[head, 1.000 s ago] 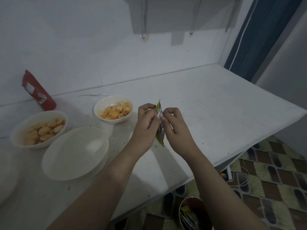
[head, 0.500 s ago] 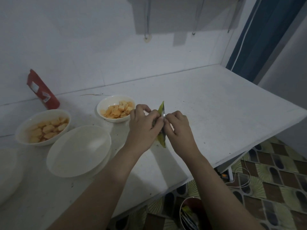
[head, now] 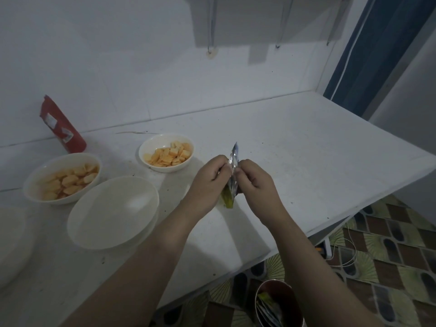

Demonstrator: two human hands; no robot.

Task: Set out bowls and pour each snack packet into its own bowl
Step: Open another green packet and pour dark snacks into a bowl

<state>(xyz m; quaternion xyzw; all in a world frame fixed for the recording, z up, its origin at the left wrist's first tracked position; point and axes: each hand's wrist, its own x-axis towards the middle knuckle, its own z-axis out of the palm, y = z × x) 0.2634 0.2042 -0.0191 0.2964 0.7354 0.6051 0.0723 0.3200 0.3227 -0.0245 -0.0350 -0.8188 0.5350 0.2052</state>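
A small snack packet point(head: 232, 179), silver inside and yellow-green at its bottom, stands on edge above the white table point(head: 306, 161). My left hand point(head: 208, 182) pinches its left side and my right hand point(head: 256, 185) pinches its right side near the top. An empty white bowl point(head: 113, 212) sits to the left of my hands, stacked on another. A bowl of pale oval snacks point(head: 62, 178) is at the far left. Behind my hands a smaller bowl point(head: 166, 153) holds orange square crackers.
A red packet point(head: 62, 126) leans on the wall at the back left. Part of a white dish point(head: 11, 246) shows at the left edge. A metal bin point(head: 278, 305) with wrappers stands on the patterned floor below the table's front edge.
The packet's top has spread apart between my hands, and its silver inside now shows. Both hands keep their hold and have barely shifted.
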